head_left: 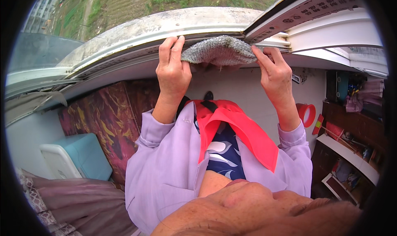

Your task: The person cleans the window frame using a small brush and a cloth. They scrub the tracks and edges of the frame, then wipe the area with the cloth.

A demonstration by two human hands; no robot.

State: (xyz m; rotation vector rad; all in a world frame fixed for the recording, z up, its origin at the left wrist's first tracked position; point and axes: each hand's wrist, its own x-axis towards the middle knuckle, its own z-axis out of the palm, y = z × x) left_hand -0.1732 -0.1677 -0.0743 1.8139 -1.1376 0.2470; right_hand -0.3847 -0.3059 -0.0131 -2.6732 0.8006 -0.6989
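A grey, fuzzy-textured cloth (219, 50) is stretched between my two hands at the window track (149, 46), its middle bulging up toward the sill. My left hand (173, 64) pinches the cloth's left end, its fingertips up by the track. At the opposite end, my right hand (275, 66) grips the cloth's corner between thumb and fingers. The underside of the cloth is in shadow, so I cannot tell how much of it touches the frame.
A sliding window sash (302, 15) stands at the upper right. Outside lies a pale ledge (165, 23). Below left are a blue storage box (89, 157) and a curtain (82, 199). A red bucket (306, 114) and cluttered shelves (351, 157) are on the right.
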